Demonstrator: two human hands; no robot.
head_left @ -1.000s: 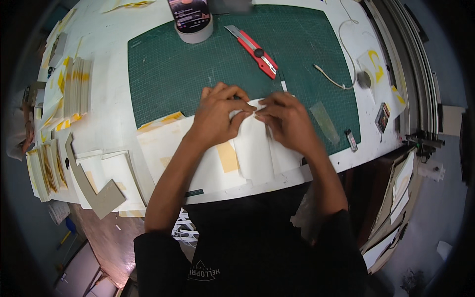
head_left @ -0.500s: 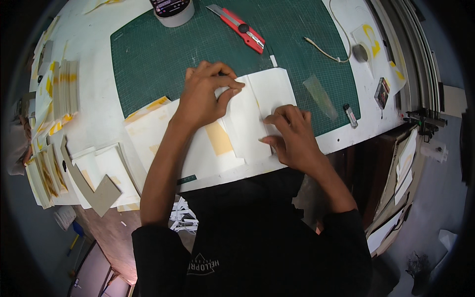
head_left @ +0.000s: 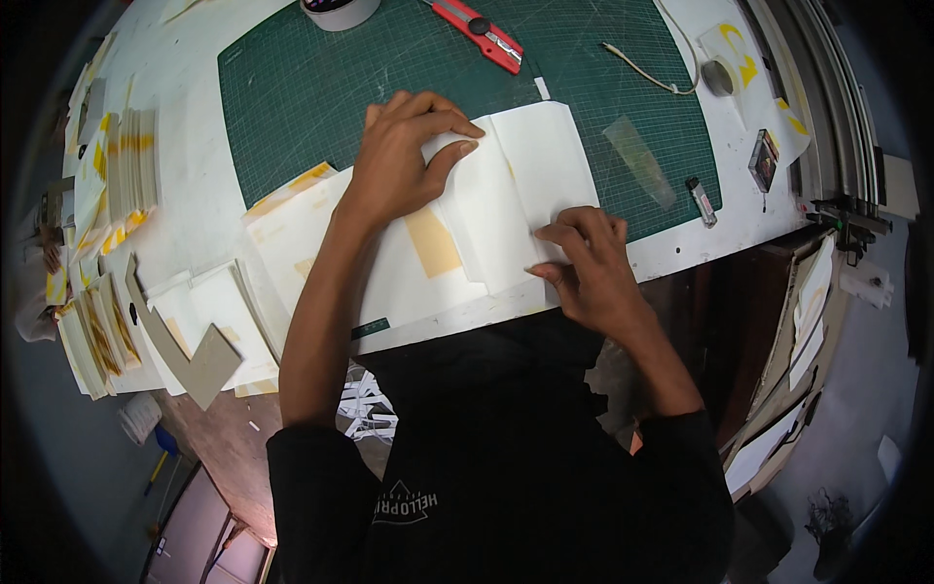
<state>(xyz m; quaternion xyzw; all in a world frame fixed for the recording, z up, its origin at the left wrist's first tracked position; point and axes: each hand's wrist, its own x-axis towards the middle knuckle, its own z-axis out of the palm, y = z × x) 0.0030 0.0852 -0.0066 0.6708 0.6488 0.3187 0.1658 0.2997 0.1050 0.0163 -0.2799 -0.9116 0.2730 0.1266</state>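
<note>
We press our left hand (head_left: 404,161) and right hand (head_left: 589,268) flat, fingers spread, on the folded white sheet (head_left: 516,195) at the green cutting mat's (head_left: 292,97) near edge; it looks light, thin, creasable; best held by its edges.

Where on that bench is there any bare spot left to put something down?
The green cutting mat is bare between the tape roll, the red knife and the left hand. The left table edge is crowded with card stacks; white folded paper fills the front.
</note>
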